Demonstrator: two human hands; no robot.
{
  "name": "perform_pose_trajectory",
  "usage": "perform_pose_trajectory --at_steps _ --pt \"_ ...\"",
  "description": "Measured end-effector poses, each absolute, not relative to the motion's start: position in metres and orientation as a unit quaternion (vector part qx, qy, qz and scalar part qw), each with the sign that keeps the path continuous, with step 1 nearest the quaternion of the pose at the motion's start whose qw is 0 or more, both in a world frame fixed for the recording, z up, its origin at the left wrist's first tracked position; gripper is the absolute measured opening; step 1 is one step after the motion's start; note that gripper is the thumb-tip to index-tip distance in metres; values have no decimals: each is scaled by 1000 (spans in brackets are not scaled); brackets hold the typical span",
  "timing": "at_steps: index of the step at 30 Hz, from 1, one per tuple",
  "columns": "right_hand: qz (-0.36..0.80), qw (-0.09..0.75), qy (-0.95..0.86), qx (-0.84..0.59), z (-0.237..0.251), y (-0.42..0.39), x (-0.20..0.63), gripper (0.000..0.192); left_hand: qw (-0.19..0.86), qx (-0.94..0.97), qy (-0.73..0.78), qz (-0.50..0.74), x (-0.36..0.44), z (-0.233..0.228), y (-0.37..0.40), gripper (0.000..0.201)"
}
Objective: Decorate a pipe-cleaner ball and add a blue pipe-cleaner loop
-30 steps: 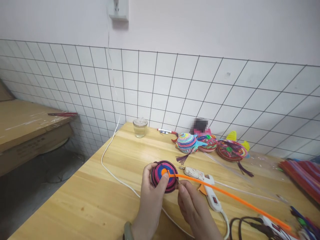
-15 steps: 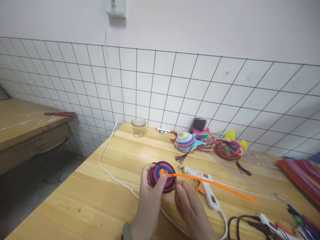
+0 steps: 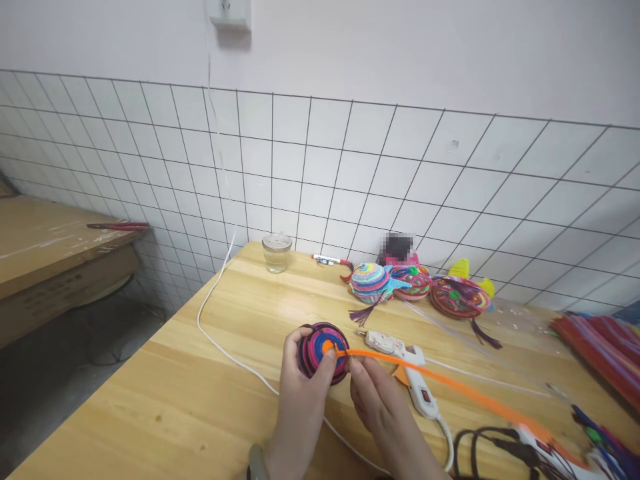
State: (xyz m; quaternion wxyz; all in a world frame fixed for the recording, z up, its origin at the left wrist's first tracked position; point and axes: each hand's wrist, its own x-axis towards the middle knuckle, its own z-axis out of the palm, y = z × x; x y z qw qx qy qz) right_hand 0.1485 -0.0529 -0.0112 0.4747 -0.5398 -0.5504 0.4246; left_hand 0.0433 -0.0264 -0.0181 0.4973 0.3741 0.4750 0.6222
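Note:
My left hand (image 3: 306,383) is closed around a round coiled disc (image 3: 313,353) in black, pink and blue, with an orange centre. Its thumb presses on the disc's face near the middle. From that centre a long orange chenille stem (image 3: 425,369) runs out to the right, its far part smeared by motion. At the disc's right rim my right hand (image 3: 375,393) pinches a thin dark strand (image 3: 347,353), just under the orange stem. Behind the right hand lies a white glue gun (image 3: 417,380), its nozzle pointing left.
Colourful coiled fish figures (image 3: 373,283) lie by the tiled wall. A glass jar (image 3: 277,253) and a marker (image 3: 330,260) stand and lie further left. At right are bundled chenille stems (image 3: 595,350), black cables (image 3: 480,443) and a power strip (image 3: 545,450). A white cord (image 3: 240,363) crosses the table.
The orange stem's free end has swung down and right, and is now blurred. The disc is tilted slightly differently, and my right hand has shifted a little. The left hand keeps its hold.

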Motion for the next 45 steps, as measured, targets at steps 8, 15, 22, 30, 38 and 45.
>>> perform_pose_trajectory --at_steps 8,15,22,30,38,45 --pt "392 470 -550 -568 -9 -50 144 33 508 362 477 619 45 -18 -28 31" --pt "360 449 -585 -572 -12 -48 146 36 521 331 482 621 43 -18 -25 29" --pt "341 457 -600 -561 -12 -47 146 35 528 324 486 616 45 -19 -26 31" --pt "360 466 -586 -557 -15 -48 145 31 524 317 479 628 46 -21 -27 31" --pt "371 477 -568 -559 -16 -48 146 28 503 342 507 611 47 -21 -29 32" --pt "369 445 -579 -574 -18 -45 147 31 503 334 491 628 47 -28 -25 30"
